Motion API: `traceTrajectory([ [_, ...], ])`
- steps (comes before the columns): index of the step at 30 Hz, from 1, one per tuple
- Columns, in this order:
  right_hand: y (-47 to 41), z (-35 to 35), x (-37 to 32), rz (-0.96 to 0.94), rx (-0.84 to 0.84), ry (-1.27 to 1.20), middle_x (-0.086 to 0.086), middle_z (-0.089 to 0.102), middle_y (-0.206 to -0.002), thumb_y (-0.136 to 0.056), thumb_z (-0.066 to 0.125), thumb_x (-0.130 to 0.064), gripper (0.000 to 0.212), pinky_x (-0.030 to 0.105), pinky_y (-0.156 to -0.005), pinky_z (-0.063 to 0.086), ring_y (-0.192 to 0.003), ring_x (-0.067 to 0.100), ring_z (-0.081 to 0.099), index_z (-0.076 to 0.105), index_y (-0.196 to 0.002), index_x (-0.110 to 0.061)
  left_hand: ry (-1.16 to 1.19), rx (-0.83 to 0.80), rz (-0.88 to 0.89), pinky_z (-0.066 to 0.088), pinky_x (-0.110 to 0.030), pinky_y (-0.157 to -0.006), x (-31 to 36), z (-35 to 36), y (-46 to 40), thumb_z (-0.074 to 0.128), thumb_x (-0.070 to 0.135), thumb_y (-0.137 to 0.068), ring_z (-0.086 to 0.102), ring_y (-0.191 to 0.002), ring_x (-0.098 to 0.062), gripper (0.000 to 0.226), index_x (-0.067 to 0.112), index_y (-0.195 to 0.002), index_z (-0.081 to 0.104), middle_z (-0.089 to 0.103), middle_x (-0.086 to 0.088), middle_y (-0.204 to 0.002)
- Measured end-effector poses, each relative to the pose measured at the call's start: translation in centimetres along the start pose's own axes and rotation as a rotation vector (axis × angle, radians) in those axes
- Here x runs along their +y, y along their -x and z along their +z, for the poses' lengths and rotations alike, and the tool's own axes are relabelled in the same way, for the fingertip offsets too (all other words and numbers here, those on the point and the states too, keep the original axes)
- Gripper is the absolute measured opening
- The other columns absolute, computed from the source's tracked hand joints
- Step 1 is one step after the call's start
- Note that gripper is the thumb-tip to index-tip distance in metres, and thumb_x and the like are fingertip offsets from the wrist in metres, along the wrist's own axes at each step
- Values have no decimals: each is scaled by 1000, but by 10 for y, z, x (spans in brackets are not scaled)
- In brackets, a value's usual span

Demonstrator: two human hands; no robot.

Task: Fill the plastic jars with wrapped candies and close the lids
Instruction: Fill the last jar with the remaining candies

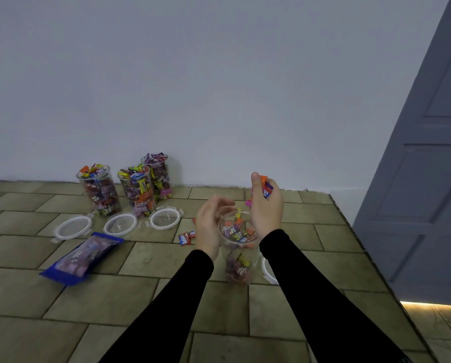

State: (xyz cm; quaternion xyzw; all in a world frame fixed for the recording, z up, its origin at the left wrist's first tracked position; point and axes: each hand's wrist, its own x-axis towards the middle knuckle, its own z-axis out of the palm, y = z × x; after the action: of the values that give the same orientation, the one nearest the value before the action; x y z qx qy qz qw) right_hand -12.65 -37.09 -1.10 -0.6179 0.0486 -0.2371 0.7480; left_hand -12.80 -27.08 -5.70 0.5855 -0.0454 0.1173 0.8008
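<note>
We were filling the 4th clear jar (238,247), which stood about half full at 5 o'clock from the 3 filled jars (130,189) by the wall. Our right hand (266,205) gripped a bunch of wrapped candies (265,188) just above the jar's mouth, at its 1 o'clock edge. Our left hand (208,226) hung beside the rim at 9 o'clock, fingers loosely curved and holding nothing. To do this well, we judged the left hand should steady the jar while the right let the candies fall over the centre.

3 white lids (118,224) lay before the filled jars, a 4th (267,268) partly hidden at 3 o'clock. A blue candy bag (81,258) and loose red candies (185,238) lay on the tiled floor (114,323); a grey door (428,179) stood at right.
</note>
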Motion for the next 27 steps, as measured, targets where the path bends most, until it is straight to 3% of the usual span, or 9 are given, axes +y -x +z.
traceTrajectory([
  [3, 1, 1, -3, 12, -7, -6, -7, 55, -80, -95, 55, -39, 25, 14, -53, 49, -57, -1, 52, 58, -93, -14, -17, -44, -242, 52, -36, -69, -24, -5, 12, 26, 52, -99, 68, -91, -26, 64, 5, -102, 70, 73, -11, -99],
  [6, 2, 1, -4, 15, -12, 7, -7, 51, -69, -96, 53, -38, 25, 14, -52, 49, -50, -2, 49, 56, -86, -15, 38, -108, -395, 50, -24, -58, -27, -1, 13, 10, 54, -100, 68, -73, -19, 77, 4, -96, 70, 74, -7, -86],
  [10, 3, -1, -5, 47, -61, -27, -5, 54, -73, -98, 52, -31, 22, 12, -47, 45, -55, 0, 51, 55, -84, -14, 69, -109, -398, 49, -21, -51, -27, 0, 11, 14, 51, -101, 65, -58, -20, 74, 3, -90, 69, 73, -8, -75],
  [13, 3, -2, -3, 50, -109, -45, -2, 54, -71, -96, 56, -19, 18, 18, -49, 42, -58, 9, 50, 57, -78, -18, 80, -55, -373, 48, -26, -57, -29, 0, 12, 21, 51, -100, 65, -63, -25, 68, 6, -87, 71, 73, -10, -75],
  [19, 5, -5, -2, 84, -226, -88, 1, 50, -60, -73, 58, -8, 15, 21, -47, 40, -59, 21, 46, 58, -59, -13, 90, -64, -396, 48, -19, -43, -28, 2, 10, 18, 46, -103, 66, -51, -18, 67, 1, -88, 65, 71, -8, -65],
  [22, 11, -7, -7, 47, -277, -98, 6, 54, -64, -68, 53, -4, 9, 18, -43, 40, -52, 17, 51, 61, -64, -6, 101, -28, -390, 50, -21, -44, -31, 3, 10, 23, 46, -103, 68, -54, -20, 62, 3, -87, 66, 72, -10, -68],
  [24, 13, -8, -10, 59, -299, -102, 13, 53, -65, -77, 52, 4, 14, 16, -41, 40, -49, 16, 50, 65, -74, -1, 105, -29, -399, 53, -24, -49, -33, 1, 10, 27, 47, -102, 69, -60, -22, 62, 3, -89, 68, 72, -12, -75],
  [27, 13, -8, -11, 128, -373, -129, 13, 63, -70, -85, 54, -1, 18, 20, -44, 47, -62, 22, 55, 71, -92, -2, 83, -59, -391, 52, -23, -47, -31, 0, 9, 23, 47, -102, 68, -56, -23, 64, 0, -90, 65, 71, -12, -70],
])
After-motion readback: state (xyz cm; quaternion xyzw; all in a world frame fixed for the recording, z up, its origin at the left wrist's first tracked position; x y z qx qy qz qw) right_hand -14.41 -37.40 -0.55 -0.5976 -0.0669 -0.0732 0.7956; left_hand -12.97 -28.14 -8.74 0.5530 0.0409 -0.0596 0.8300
